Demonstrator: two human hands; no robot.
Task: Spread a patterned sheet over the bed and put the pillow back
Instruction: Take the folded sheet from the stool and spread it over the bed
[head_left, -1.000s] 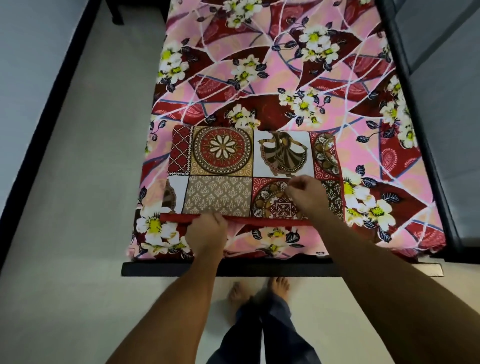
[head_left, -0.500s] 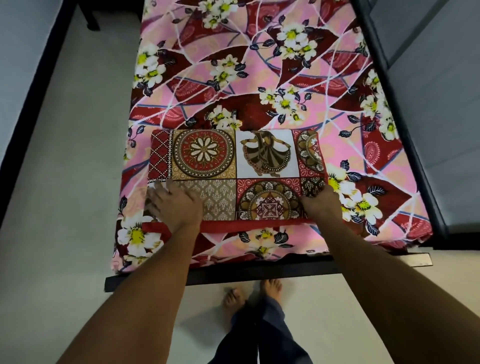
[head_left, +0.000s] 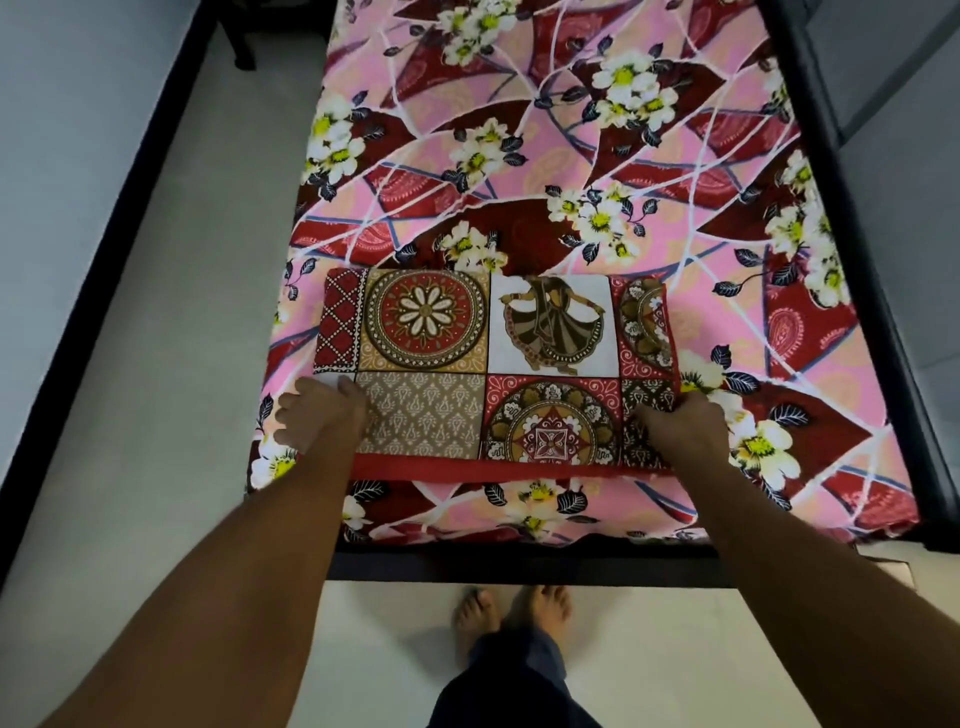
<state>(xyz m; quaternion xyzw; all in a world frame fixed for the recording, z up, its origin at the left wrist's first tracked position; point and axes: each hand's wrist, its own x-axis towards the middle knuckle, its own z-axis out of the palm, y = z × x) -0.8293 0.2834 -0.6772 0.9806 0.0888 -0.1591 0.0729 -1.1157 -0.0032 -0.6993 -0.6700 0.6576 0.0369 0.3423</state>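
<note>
Far left: pale floor (head_left: 156, 415), bordered by a dark skirting strip (head_left: 98, 249) that runs diagonally along the wall.

Left hand (head_left: 319, 415): palm down on the near left corner of the pillow (head_left: 493, 364). The fingers are spread and only slightly bent, and the outer ones reach past the pillow's edge onto the sheet (head_left: 571, 171). Nothing is clasped in it (the hand is overexposed, so finer finger detail is lost).

Pillow: lies flat on top of the sheet, across the near end of the bed, with its long side parallel to the foot edge. It sits closer to the bed's left side than to its right. The cover is a patchwork print of round medallions and a dancing figure on a white panel, with a red band along the near edge.

Sheet: pink and dark red with white flowers. It covers the whole visible mattress and hangs over the near edge and the left side.

Bottom centre: two bare feet (head_left: 511, 613) on the floor just beside the bed, with dark trouser legs (head_left: 509, 686) nearer the camera.

Right hand (head_left: 680, 426): back upward, touching the pillow's near right corner. The fingers cannot be made out, so it cannot be told whether the hand grips the corner or merely presses on it.

Bed frame (head_left: 623, 566): dark, showing below the sheet at the near end and running up the right side.
</note>
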